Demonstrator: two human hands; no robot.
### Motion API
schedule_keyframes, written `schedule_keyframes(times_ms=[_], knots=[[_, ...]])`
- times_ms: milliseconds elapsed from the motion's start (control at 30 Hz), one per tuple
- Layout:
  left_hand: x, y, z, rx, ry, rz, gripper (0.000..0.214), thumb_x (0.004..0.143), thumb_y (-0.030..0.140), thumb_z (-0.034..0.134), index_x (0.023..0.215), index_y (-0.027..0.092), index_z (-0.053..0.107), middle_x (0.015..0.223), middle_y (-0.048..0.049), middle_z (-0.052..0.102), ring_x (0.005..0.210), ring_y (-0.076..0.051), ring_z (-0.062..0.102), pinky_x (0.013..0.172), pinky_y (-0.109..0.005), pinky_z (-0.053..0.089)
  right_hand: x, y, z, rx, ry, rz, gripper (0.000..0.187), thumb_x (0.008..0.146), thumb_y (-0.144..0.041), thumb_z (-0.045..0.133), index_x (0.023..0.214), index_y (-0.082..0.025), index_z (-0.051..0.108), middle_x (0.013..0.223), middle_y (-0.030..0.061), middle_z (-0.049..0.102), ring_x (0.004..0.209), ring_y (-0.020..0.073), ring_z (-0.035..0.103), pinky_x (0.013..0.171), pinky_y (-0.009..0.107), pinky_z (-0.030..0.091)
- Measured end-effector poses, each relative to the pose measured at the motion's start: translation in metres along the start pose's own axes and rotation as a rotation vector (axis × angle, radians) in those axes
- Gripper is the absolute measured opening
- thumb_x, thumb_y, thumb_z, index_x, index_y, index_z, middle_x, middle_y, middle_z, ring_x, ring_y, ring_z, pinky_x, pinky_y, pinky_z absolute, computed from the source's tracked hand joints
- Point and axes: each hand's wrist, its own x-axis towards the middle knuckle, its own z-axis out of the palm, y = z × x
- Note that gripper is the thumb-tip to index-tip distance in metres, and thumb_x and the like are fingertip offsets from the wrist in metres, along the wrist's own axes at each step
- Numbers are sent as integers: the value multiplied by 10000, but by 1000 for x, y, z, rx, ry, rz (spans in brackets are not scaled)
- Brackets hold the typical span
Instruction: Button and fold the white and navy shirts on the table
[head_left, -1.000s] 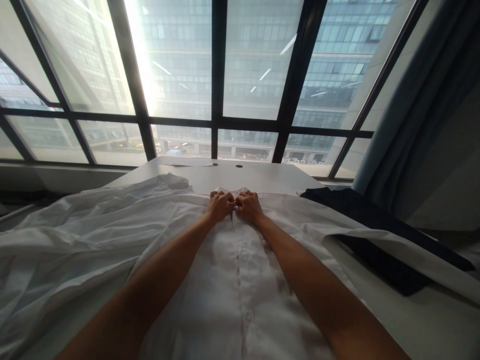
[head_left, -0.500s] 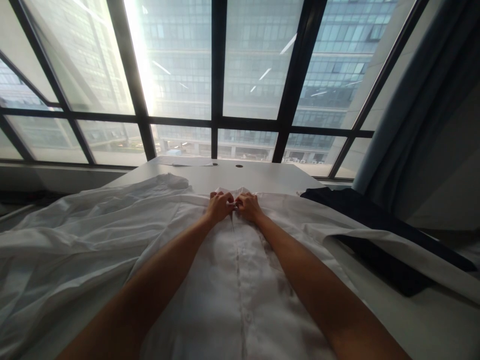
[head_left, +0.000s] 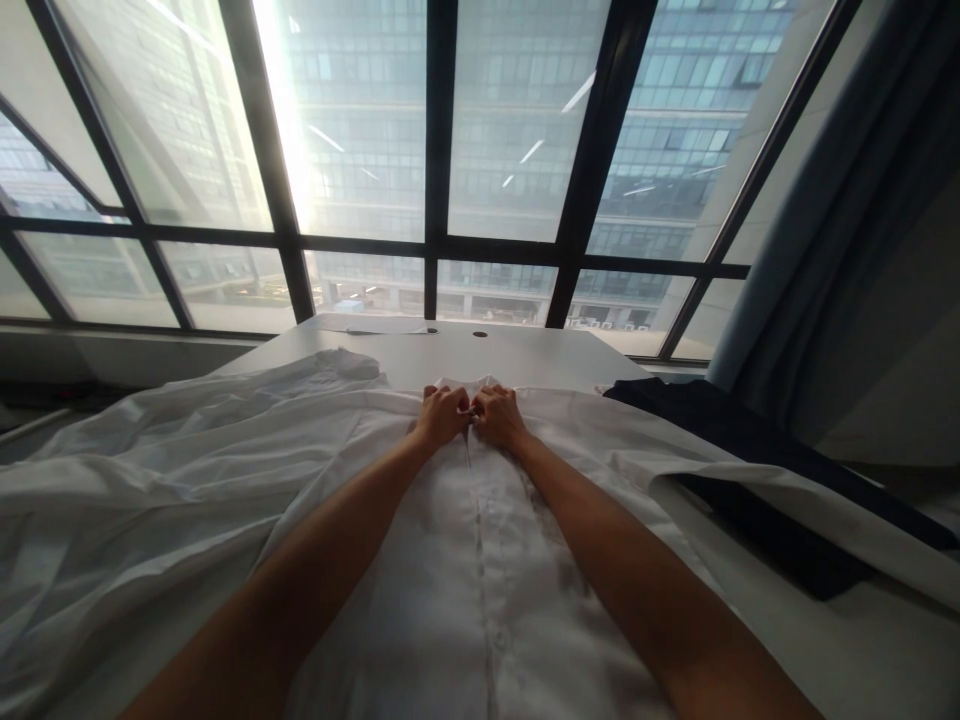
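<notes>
A white shirt (head_left: 420,600) lies spread front side up, its collar at the far end and its buttoned front strip running toward me. At the top of that strip, just below the collar, my left hand (head_left: 444,412) pinches the fabric edge with bent fingers. My right hand (head_left: 499,414) grips the opposite edge, its fingertips meeting those of the left. Any button between the fingers is too small and covered to make out. Below the hands a narrow gap shows between the two front edges.
The white table (head_left: 540,350) reaches to the windows. More white cloth (head_left: 150,480) lies crumpled at left. On the right, a dark garment (head_left: 720,420) lies partly under the shirt's sleeve (head_left: 810,500). A grey-blue curtain (head_left: 810,220) hangs at right.
Both hands stay at the collar, with only slight finger movement. The whole view has shifted a little.
</notes>
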Motion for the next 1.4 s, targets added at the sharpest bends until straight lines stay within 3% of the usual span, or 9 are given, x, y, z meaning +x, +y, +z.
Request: schedule_keyframes(times_ms=[233, 467, 700, 867, 1133, 1400], knots=[[-1, 3, -2, -2, -15, -7, 149, 775, 332, 671, 710, 214, 608, 751, -6, 693, 803, -209, 630, 880, -354, 356, 0, -1, -7, -21, -52, -47, 127, 795, -169, 561, 867, -160, 665, 1007, 91, 659, 1014, 234, 513, 942, 393, 281], [0, 3, 0, 56, -61, -13, 38, 732, 239, 656, 731, 215, 627, 780, -25, 705, 859, -233, 635, 858, -362, 373, 2, -3, -17, -190, -97, -265, 197, 797, -178, 560, 968, -161, 657, 1039, 119, 660, 1057, 275, 493, 1016, 463, 200], [-2, 9, -5, 36, -42, -56, 110, 747, 260, 646, 837, 222, 696, 894, -38, 745, 972, -256, 628, 954, -394, 354, -2, -7, -15, -197, -19, -147, 199, 798, -156, 532, 943, -144, 668, 1065, 148, 645, 1089, 283, 472, 1016, 426, 210], [-2, 7, -6, 7, -51, -59, 143, 776, 316, 630, 828, 238, 739, 845, -36, 749, 973, -259, 628, 962, -397, 360, -3, -5, -10, -161, 16, -99, 212, 821, -167, 504, 952, -122, 665, 1066, 165, 637, 1066, 281, 482, 1003, 418, 226], [1, -3, -2, -73, -78, -45, 160, 771, 372, 679, 820, 243, 762, 806, -27, 745, 938, -243, 629, 957, -395, 362, -2, 1, -2, -51, 13, -40, 187, 829, -149, 502, 926, -142, 662, 1013, 108, 658, 1030, 243, 515, 971, 389, 264], [-1, 6, -2, -54, -78, -85, 116, 782, 316, 681, 826, 231, 746, 855, -32, 746, 961, -252, 628, 934, -399, 387, 1, 3, 3, 9, -22, 12, 175, 833, -152, 516, 924, -162, 666, 1008, 87, 658, 1034, 227, 524, 949, 371, 297]])
